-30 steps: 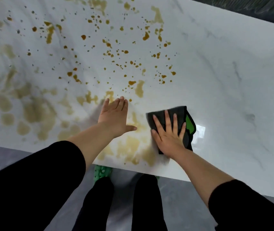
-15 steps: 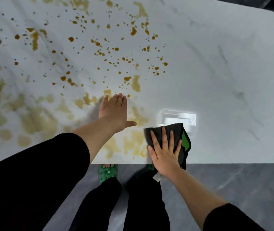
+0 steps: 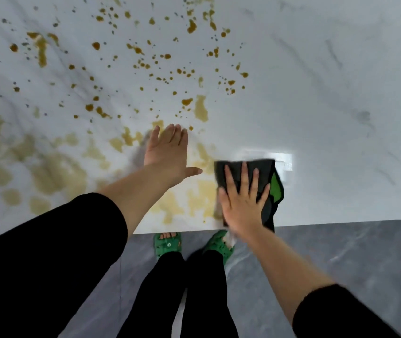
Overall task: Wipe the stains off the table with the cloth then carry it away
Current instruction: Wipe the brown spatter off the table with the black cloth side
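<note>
At the table's near edge (image 3: 341, 222), the right hand (image 3: 242, 206) lies flat with its fingers spread and straight, pressing the dark cloth (image 3: 265, 169) down rather than gripping it. Over the last second it has dragged the cloth back from farther in, so the cloth's near end now laps over that edge. That looks like the end of one pull stroke, with little cleared yet. The cloth's long axis runs roughly square to the edge, from it into the table (image 3: 328, 118), and its green patch faces right. Pale yellow smears (image 3: 194, 198) sit just left of the cloth. A little farther from the edge, the left hand (image 3: 167, 154) has stayed put, open and flat on the top, holding nothing. Farthest from the edge, the brown splatter (image 3: 190, 26) is untouched, so most of the wiping remains.
</note>
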Motion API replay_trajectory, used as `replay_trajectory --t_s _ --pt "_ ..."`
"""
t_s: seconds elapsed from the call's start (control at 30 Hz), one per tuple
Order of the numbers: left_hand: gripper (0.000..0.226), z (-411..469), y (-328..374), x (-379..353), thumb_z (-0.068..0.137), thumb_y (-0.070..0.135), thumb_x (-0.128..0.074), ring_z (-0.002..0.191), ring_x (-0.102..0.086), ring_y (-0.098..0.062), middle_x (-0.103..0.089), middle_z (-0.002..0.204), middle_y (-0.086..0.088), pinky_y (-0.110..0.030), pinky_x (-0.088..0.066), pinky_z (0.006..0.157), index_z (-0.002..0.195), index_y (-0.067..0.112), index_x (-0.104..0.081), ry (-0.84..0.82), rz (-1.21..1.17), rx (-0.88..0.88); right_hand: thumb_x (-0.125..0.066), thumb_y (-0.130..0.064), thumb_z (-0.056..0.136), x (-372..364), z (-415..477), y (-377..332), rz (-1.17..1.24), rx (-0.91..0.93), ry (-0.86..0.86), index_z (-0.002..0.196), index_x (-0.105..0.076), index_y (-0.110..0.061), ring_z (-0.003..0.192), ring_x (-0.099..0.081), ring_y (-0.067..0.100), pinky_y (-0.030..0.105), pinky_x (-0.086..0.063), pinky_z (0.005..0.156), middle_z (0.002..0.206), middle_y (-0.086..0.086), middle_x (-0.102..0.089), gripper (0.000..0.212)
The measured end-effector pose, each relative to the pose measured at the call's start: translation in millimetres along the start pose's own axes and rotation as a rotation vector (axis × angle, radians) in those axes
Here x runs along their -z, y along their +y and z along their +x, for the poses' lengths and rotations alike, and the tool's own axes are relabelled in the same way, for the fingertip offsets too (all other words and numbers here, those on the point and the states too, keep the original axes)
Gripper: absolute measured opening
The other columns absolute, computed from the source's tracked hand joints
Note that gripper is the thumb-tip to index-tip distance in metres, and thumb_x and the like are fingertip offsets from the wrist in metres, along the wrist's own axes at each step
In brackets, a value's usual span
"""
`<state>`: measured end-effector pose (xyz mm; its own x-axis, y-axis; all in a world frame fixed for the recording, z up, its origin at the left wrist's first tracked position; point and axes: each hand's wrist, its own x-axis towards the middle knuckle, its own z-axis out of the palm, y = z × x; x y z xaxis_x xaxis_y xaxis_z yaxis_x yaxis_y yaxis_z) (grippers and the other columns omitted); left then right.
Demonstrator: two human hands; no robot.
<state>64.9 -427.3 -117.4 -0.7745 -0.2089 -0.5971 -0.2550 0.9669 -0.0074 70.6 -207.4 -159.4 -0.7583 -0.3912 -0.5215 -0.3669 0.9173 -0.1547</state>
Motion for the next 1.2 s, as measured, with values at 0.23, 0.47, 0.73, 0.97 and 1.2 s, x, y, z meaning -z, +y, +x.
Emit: replay_trajectory --t_s 0.23,0.47,0.73,0.97,1.2 --pt "0.105 -2 -3 -1 0.085 0.077 -0.035 0.148 0.015 -0.019 0.012 0.163 -0.004 -0.045 0.015 0.115 0.154 0.013 0.011 0.009 -0.041 -0.01 0.006 -0.06 0.089 -29 -50 -27 0.061 -0.044 -0.118 0.132 0.037 -0.052 0.129 0.048 0.022 0.054 0.033 0.1 0.138 -0.01 0.054 0.054" --pt "0.104 1 -6 -8 0.084 0.078 -0.035 0.149 0.013 -0.018 0.011 0.163 -0.003 -0.044 0.016 0.114 0.154 0.015 0.01 0.04 -0.046 -0.031 -0.009 -0.056 0.098 24 59 -49 0.122 -0.084 0.067 0.14 0.025 -0.051 0.14 0.032 0.026 0.057 0.026 0.103 0.153 -0.004 0.035 0.054" --pt "0.083 3 -10 -9 0.096 0.064 -0.025 0.148 0.014 -0.018 0.013 0.162 -0.001 -0.045 0.012 0.116 0.154 0.017 0.011 0.033 -0.024 -0.044 0.001 -0.056 0.094 6 24 -48 0.084 -0.028 0.042 0.136 0.031 -0.05 0.135 0.04 0.023 0.055 0.028 0.105 0.149 -0.006 0.04 0.052" --pt "0.083 2 -11 -8 0.096 0.064 -0.025 0.148 0.016 -0.019 0.015 0.162 -0.001 -0.044 0.014 0.116 0.153 0.017 0.013 0.019 -0.034 -0.037 0.008 -0.059 0.09 -41 -47 -56 0.068 -0.071 -0.047 0.137 0.032 -0.05 0.134 0.043 0.024 0.054 0.034 0.101 0.144 -0.007 0.047 0.053" --pt "0.078 2 -11 -11 0.096 0.064 -0.017 0.148 0.015 -0.017 0.014 0.162 0.0 -0.044 0.014 0.116 0.154 0.019 0.011 0.038 -0.057 -0.038 -0.006 -0.056 0.097 3 41 -76 0.13 -0.118 0.082 0.134 0.031 -0.053 0.137 0.038 0.026 0.056 0.03 0.101 0.153 -0.003 0.035 0.053"
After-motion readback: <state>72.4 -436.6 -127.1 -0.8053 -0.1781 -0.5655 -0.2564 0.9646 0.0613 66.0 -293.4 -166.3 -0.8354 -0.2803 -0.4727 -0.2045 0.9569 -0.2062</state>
